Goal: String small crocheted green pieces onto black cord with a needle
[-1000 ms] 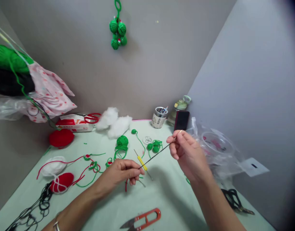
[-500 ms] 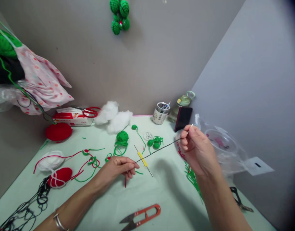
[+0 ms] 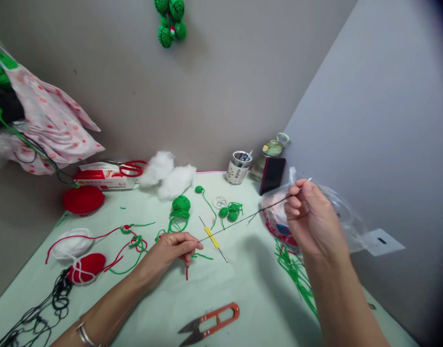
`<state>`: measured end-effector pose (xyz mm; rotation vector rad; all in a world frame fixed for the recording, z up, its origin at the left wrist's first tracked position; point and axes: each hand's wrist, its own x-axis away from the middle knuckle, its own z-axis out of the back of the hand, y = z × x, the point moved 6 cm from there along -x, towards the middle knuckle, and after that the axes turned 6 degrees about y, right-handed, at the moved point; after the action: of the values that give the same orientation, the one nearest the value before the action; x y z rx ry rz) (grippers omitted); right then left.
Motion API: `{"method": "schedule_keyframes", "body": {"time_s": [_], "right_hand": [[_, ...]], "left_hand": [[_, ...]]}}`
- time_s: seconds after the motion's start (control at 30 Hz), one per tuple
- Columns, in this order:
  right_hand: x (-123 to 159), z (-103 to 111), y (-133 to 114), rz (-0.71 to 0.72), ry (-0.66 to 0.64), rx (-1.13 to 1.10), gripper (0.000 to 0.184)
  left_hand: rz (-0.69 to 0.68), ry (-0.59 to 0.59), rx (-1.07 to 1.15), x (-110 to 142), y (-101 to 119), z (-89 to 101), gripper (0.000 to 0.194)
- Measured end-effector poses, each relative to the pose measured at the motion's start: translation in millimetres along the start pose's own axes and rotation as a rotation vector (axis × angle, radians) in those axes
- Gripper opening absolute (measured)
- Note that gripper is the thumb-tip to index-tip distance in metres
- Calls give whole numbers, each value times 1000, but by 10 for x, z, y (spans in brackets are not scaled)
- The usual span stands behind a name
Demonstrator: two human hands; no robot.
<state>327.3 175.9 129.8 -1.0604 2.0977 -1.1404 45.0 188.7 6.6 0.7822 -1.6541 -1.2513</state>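
**Above the counter [image 3: 236,291], we stretch a dark thread [image 3: 243,220]**

Our left hand [image 3: 176,246] hovers low, knuckles up, thumb and fingers pinching the thread. Our right hand [image 3: 317,219] is higher, fingers curled, pinching a needle [image 3: 309,180]; the thread slants between them, over the yellow-handled hook [image 3: 212,237].

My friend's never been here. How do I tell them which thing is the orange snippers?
Find the pale green table, then look nearer the person than the left hand. The snippers lie flat there, dark pointed blades facing left. Their handle is orange, unlike the red-handled scissors on the box at the back.
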Motion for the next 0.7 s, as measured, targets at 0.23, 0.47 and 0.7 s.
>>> {"method": "schedule_keyframes", "body": {"time_s": [0.23,0.47,0.7], "right_hand": [[-46,49,74,-4,9,117,27],[418,-305,624,-104,-348,532,25],[1024,-587,1185,-526,-651,469,30]], "left_hand": [[-3,-103,68,30,15,-56,26],[-137,-6,-144,215,276,-118,19],[-403,191,-358,376,619,-27,19]]}}
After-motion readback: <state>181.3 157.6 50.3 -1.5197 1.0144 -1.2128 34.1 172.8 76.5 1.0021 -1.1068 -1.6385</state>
